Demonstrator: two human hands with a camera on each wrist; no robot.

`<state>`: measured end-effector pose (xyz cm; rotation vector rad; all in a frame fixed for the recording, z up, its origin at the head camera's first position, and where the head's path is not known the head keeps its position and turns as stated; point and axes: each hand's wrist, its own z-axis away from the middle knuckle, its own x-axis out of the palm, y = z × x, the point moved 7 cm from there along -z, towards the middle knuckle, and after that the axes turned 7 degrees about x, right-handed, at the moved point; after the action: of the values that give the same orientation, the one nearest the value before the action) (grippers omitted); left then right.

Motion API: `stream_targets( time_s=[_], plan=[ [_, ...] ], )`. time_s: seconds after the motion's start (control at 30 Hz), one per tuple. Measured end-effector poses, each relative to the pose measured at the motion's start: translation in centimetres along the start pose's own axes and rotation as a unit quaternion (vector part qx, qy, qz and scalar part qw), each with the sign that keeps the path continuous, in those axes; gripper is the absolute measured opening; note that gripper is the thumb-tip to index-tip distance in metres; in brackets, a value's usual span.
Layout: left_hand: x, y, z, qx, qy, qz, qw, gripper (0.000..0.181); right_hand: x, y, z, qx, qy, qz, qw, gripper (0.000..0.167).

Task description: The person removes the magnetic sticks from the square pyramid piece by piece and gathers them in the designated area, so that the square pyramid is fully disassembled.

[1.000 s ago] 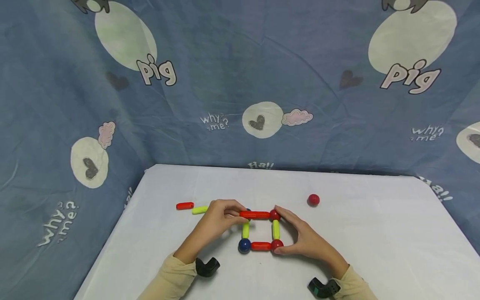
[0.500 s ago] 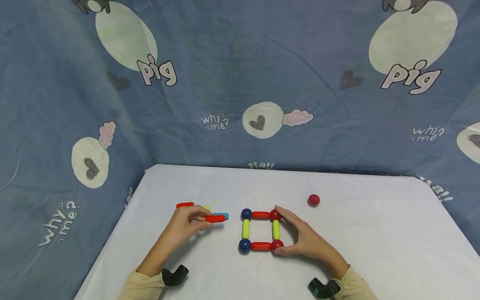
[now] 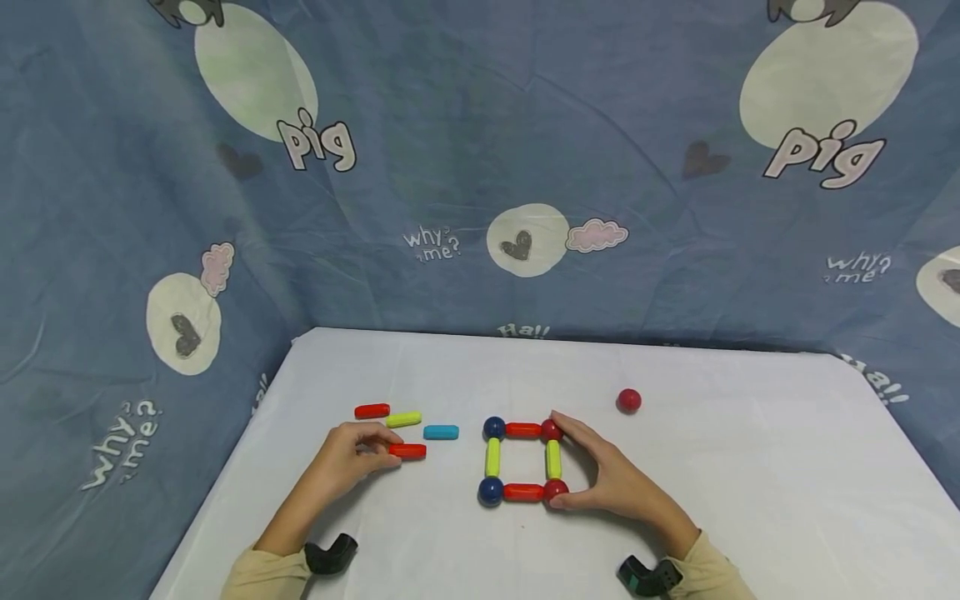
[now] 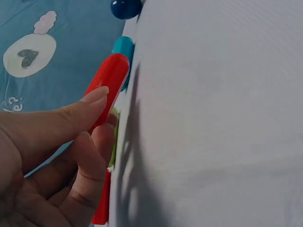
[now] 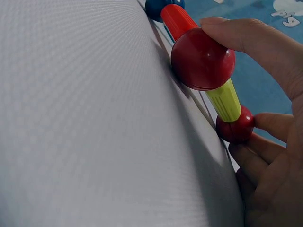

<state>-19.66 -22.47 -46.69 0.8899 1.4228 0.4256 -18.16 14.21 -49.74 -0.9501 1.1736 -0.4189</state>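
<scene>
My left hand [image 3: 347, 457] pinches a red magnetic rod [image 3: 410, 451] between thumb and fingers, low over the left part of the table. In the left wrist view the red rod's far end [image 4: 116, 68] sticks out past the thumb. Right of it lies a square of magnetic rods and balls: blue balls [image 3: 491, 491] on the left corners, red balls [image 3: 556, 491] on the right, red rods at front and back, yellow-green rods at the sides. Around the square's right side, my right hand [image 3: 618, 482] holds the two red balls, thumb on the near one, fingertips at the far one.
Close to the left hand lie a blue rod [image 3: 441, 432], a yellow-green rod [image 3: 403, 419] and another red rod [image 3: 372, 411]. A loose red ball [image 3: 628, 401] sits behind the square to the right. The white table [image 3: 750, 450] ends at a blue printed cloth [image 3: 465, 292].
My left hand has moved left, away from the square's far left corner, carrying the red rod, and now sits lower past the blue rod. The right hand and the square have stayed put.
</scene>
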Motion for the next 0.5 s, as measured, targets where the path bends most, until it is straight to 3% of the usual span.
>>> stream_targets(
  time_s=[0.33,0.5],
  plan=[
    [0.3,-1.0,0.0,-0.037,0.000,-0.011,0.9992,0.021,0.0,-0.1,0.0,0.000,0.000,0.001,1.0000,0.109],
    [0.5,-1.3,0.0,-0.040,-0.003,-0.013,0.9991,0.020,0.1,0.0,0.0,0.007,-0.002,0.002,1.0000,0.109]
  ],
)
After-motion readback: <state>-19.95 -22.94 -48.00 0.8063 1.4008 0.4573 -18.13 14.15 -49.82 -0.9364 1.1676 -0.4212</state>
